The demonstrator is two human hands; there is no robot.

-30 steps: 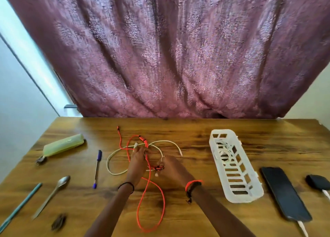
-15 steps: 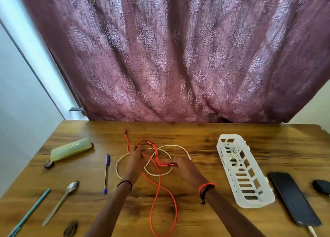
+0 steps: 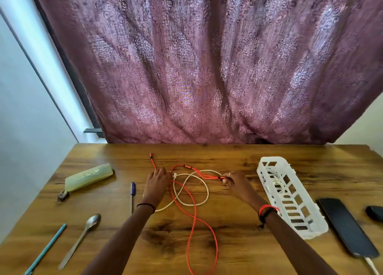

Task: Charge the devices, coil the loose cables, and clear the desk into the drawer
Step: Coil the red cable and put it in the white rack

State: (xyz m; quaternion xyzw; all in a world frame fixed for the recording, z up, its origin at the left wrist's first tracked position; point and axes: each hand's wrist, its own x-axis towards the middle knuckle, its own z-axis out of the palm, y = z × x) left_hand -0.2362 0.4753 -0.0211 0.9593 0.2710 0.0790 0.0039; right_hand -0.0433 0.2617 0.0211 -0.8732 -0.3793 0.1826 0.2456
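An orange-red cable (image 3: pixel 193 218) lies tangled with a white cable (image 3: pixel 204 188) in the middle of the wooden desk (image 3: pixel 228 243). My right hand (image 3: pixel 235 183) pinches the orange cable's dark plug end, pulled out to the right. My left hand (image 3: pixel 156 180) rests on the cables at the left, fingers over the orange strand near a white plug; whether it grips is hidden. A black phone (image 3: pixel 345 226) with a white cable plugged in lies at the right. A white slotted basket (image 3: pixel 290 198) holds a coiled white cable.
At the left lie a pale green case (image 3: pixel 89 177), a blue pen (image 3: pixel 132 196), a metal spoon (image 3: pixel 81 238), a teal pencil (image 3: pixel 46 249) and a small dark clip (image 3: pixel 62 196). A black device (image 3: pixel 375 212) sits at the right edge. A maroon curtain (image 3: pixel 207 67) hangs behind.
My right hand has drawn the orange cable's plug end out to the right, away from my left hand. The tangle has spread wider.
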